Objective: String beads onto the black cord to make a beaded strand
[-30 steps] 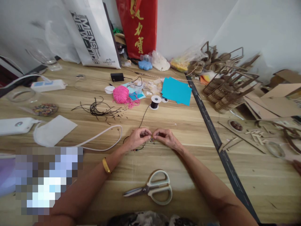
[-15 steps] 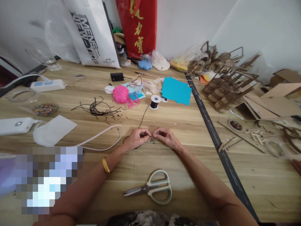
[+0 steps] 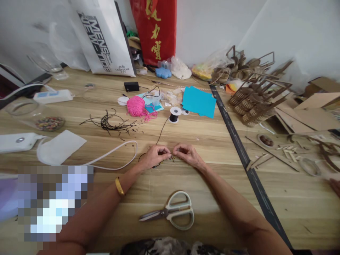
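Note:
My left hand [image 3: 154,156] and my right hand [image 3: 186,153] rest on the wooden table [image 3: 207,198], fingertips pinched together and almost touching. Between them sit a few small beads [image 3: 172,157] on a thin black cord [image 3: 160,132]. The cord runs up the table to a black thread spool [image 3: 175,115]. Both hands pinch the cord at the beads. A gold bangle [image 3: 119,186] circles my left wrist. Pale-handled scissors [image 3: 174,213] lie closed on the table, nearer to me than the hands.
A pink yarn ball [image 3: 136,106], blue paper [image 3: 199,101], loose black cord scraps [image 3: 111,123], a white cable [image 3: 117,156] and a bead dish [image 3: 50,123] lie farther back. Laser-cut wooden pieces [image 3: 255,99] pile up at the right. Bags [image 3: 106,39] lean against the wall.
The fingertips shifted slightly upward and closer over the beads; otherwise the hands stay in place.

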`<state>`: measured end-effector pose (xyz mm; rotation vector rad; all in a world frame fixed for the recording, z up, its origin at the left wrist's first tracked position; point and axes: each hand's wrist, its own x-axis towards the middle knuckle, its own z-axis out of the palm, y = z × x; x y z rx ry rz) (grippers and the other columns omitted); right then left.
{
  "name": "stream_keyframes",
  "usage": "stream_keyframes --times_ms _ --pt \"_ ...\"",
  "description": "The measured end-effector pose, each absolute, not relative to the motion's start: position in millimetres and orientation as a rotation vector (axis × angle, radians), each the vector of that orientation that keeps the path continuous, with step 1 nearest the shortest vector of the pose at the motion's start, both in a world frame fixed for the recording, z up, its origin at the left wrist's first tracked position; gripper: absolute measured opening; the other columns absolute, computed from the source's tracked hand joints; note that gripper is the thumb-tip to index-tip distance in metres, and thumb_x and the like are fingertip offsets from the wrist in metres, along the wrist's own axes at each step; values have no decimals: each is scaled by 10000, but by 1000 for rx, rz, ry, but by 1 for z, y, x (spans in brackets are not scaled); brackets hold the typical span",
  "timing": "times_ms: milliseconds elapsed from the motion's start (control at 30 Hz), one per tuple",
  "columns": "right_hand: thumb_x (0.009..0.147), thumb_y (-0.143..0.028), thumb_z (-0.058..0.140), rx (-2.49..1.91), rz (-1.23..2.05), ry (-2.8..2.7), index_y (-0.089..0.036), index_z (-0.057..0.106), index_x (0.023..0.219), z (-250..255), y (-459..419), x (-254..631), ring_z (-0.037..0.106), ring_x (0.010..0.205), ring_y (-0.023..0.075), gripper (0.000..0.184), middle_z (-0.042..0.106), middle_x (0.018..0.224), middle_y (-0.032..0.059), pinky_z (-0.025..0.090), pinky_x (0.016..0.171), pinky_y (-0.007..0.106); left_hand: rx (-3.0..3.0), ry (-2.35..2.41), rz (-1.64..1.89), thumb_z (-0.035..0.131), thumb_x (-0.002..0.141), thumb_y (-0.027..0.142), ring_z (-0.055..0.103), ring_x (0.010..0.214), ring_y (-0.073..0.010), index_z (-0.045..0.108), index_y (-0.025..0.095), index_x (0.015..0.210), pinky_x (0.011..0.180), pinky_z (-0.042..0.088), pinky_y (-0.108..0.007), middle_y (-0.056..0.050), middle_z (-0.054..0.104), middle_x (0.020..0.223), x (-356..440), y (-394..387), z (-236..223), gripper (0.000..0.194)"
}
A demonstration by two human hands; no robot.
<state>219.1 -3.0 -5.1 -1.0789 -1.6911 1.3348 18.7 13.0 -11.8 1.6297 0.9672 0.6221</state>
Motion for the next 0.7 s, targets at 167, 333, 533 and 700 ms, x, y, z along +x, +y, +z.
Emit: stream_keyframes --times_ms 167,333,533,700 --pt "814 -444 614 -1090 1328 -1720 -140 621 807 -5 -3 220 443 589 98 305 525 653 -10 341 550 216 1649 981 615 614 766 327 569 647 -108 674 141 763 605 439 -200 -28 663 704 18 14 -17 195" --pt "832 -476 578 -1132 1321 -1732 -132 618 817 -3 -3 220 430 566 87 347 517 638 -15 333 534 207 1663 986 612 606 765 339 560 630 -109 674 138 753 591 432 -204 -28 656 689 17 15 -18 213" --pt "844 -466 563 -1152 1247 -1810 -122 625 789 -3 -2 219 447 586 94 354 544 652 4 340 537 211 1655 979 614 611 760 336 565 635 -112 667 141 753 590 438 -205 -24 654 687 18 15 -19 202" --pt "847 -477 554 -1165 1253 -1793 -125 607 775 -3 -3 219 418 551 82 363 510 617 -13 324 506 200 1615 975 617 583 779 285 550 594 -97 644 135 762 572 415 -197 -15 644 662 19 14 -13 162"
